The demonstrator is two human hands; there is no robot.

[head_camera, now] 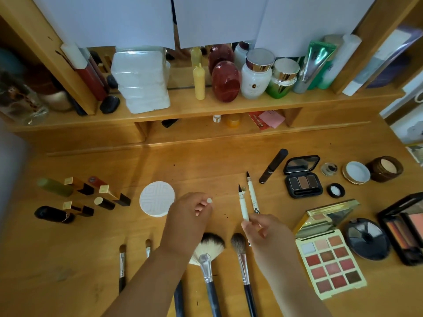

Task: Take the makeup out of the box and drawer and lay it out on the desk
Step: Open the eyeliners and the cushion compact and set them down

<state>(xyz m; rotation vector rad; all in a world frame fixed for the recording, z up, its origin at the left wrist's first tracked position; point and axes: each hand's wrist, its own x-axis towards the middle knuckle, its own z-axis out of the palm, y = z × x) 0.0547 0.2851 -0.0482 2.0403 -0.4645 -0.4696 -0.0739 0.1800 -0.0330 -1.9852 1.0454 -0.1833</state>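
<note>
Makeup lies spread over the wooden desk (206, 161). My right hand (263, 232) pinches the lower end of a white eyeliner pen (243, 204) with its black tip uncovered, just above the desk. A second white pen (251, 191) lies beside it. My left hand (190, 216) is curled around a small white cap (209, 200) at its fingertips. A round white compact (157, 198) sits just left of that hand. Several brushes, among them a fan brush (207, 250), lie below both hands.
Lipsticks (100, 191) are grouped at the left. At the right are a mascara tube (273, 165), a brow palette (302, 177), small pots (356, 172), a gold eyeshadow palette (329, 255) and a black blush case (405, 227). Jars and bottles crowd the back shelf (229, 104).
</note>
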